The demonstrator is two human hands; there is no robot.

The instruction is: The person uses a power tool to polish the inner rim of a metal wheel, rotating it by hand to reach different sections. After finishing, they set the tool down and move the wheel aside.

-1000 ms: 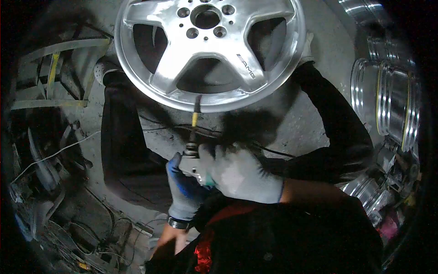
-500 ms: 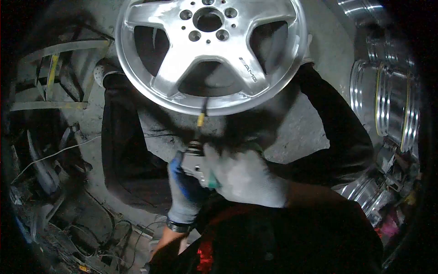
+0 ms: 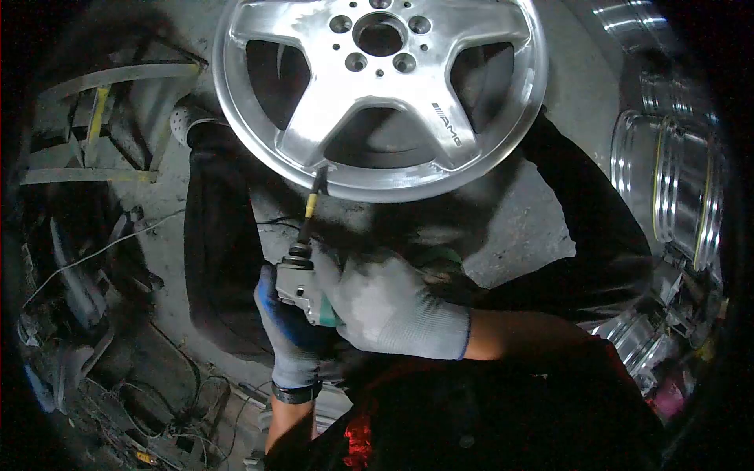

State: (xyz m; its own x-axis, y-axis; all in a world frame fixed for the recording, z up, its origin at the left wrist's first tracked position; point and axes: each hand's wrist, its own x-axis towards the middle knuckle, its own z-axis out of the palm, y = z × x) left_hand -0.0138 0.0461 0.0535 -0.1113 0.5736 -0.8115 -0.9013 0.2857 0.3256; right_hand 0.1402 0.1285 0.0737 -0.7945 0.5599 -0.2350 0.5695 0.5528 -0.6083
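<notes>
A shiny silver alloy wheel (image 3: 385, 85) with AMG lettering on one spoke lies face up at the top of the view. My left hand (image 3: 292, 334), in a grey-and-blue glove, is closed around the grey head of an angle grinder (image 3: 297, 284). My right hand (image 3: 389, 306), gloved in pale grey, wraps its green body, much of which is hidden. From the grinder a long spindle (image 3: 311, 206) with a yellow band points forward. The dark, blurred tip of this spindle overlaps the wheel's lower-left lip, near the foot of a spoke.
Polished wheels (image 3: 667, 180) stand along the right side. On the left are a metal frame (image 3: 118, 74) with a yellow stripe, scrap parts (image 3: 78, 282) and loose cables (image 3: 169, 420). My bent legs (image 3: 224, 251) flank the floor below the wheel.
Both hands and the grinder have shifted left. The spindle tip has moved left along the wheel's lower lip, while the wheel appears slightly further right in the view.
</notes>
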